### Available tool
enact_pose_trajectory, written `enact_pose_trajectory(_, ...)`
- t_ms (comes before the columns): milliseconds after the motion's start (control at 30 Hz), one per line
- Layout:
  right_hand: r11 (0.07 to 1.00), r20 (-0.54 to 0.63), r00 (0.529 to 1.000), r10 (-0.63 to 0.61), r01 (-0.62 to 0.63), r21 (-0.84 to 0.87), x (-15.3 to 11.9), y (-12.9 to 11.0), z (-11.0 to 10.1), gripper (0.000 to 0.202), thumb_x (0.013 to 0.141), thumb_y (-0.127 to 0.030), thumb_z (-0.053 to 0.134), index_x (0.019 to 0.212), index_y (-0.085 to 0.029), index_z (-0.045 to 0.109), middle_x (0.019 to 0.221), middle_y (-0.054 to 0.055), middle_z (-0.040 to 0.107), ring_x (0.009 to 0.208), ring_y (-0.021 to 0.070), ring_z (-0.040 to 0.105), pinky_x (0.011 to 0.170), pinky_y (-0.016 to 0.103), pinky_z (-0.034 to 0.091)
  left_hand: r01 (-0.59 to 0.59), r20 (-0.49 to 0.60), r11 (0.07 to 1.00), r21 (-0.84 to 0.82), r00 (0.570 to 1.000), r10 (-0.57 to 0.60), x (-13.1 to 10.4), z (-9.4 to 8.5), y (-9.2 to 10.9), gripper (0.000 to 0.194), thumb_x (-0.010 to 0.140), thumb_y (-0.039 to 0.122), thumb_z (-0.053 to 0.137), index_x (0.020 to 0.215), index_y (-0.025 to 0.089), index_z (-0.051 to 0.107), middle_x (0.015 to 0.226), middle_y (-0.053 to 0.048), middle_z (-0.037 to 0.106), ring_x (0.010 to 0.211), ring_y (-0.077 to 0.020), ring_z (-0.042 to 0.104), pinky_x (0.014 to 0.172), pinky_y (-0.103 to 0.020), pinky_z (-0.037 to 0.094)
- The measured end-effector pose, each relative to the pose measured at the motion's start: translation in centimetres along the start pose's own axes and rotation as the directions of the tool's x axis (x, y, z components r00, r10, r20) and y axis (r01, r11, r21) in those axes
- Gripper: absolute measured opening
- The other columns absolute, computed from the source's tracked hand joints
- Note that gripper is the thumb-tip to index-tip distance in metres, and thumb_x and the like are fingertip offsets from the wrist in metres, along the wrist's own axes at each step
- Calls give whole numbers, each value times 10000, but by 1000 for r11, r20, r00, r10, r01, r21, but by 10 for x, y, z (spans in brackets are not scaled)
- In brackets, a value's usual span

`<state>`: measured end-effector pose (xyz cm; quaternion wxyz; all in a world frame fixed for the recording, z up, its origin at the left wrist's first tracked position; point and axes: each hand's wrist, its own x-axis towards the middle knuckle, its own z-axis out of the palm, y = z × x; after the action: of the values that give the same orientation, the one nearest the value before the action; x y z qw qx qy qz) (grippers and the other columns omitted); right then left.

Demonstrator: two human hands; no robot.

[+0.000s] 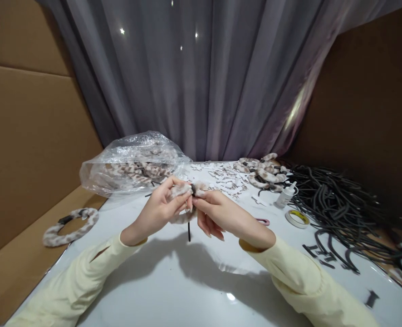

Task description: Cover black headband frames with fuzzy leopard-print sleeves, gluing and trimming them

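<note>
Inv.: L hand [162, 204], pinching furry ring [180, 219], ctr., over tabletop [136, 295]. R hand [218, 211], pinching same beside dk. band [193, 190], prob. to steady it. Right: bottle [284, 197], tape roll [293, 221], blk. tubes [333, 200], apparently for reach. Far left: clear bag [136, 141], likely keeping furry pcs. [143, 170] together.

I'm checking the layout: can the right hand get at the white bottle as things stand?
Probably yes: the right hand holds the furry ring, but nothing seems to block its way to the white bottle.
</note>
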<state>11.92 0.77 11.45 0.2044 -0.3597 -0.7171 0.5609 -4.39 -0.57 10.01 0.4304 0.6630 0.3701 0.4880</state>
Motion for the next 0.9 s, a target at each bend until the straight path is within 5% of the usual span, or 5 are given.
enact_pose_trajectory(167, 992, 14, 999, -36, 38, -123, -11, -7, -7, 246, 921, -292, 328, 811, -152, 497, 416, -68, 485, 271, 50, 339, 318, 155, 287, -307, 9, 783, 541, 933, 359, -8, -7, -8, 198, 816, 142, 528, 954, 192, 395, 713, 6, 622, 572, -104, 598, 445, -158, 403)
enact_pose_trajectory(367, 933, 14, 992, -123, 121, -338, -20, -15, -11, 260, 919, -245, 338, 743, -155, 508, 387, -65, 454, 371, 70, 424, 531, 189, 395, -586, 328, 146, 797, 622, 711, -8, -9, -17, 332, 815, 82, 447, 1136, 148, 402, 810, -75, 649, 621, -151, 636, 552, -216, 503)
enact_pose_trajectory(533, 804, 37, 975, -220, 202, -559, -29, -16, -15, 176, 807, -78, 399, 696, -162, 506, 439, -54, 452, 421, 77, 421, 514, 194, 322, -676, 477, -42, 736, 473, 741, -5, -10, -16, 385, 822, 49, 358, 1204, 89, 355, 710, -91, 637, 623, -196, 630, 534, -271, 511)
enact_pose_trajectory(667, 602, 41, 955, -292, 217, -768, -35, -12, -15, 205, 706, 3, 407, 748, -165, 518, 579, -22, 529, 491, 80, 430, 504, 204, 266, -686, 502, -51, 725, 476, 722, -5, -11, -17, 377, 832, 60, 357, 1209, 71, 351, 729, -111, 641, 650, -208, 640, 548, -283, 519)
enact_pose_trajectory(900, 229, -25, 959, -283, 43, -973, -44, -5, -3, 369, 589, 37, 403, 883, -140, 538, 495, -18, 474, 398, 115, 315, 433, 272, 139, -671, 492, 32, 741, 574, 654, -7, -5, -18, 264, 835, 56, 381, 1096, 73, 414, 664, -79, 611, 590, -190, 615, 521, -270, 504)
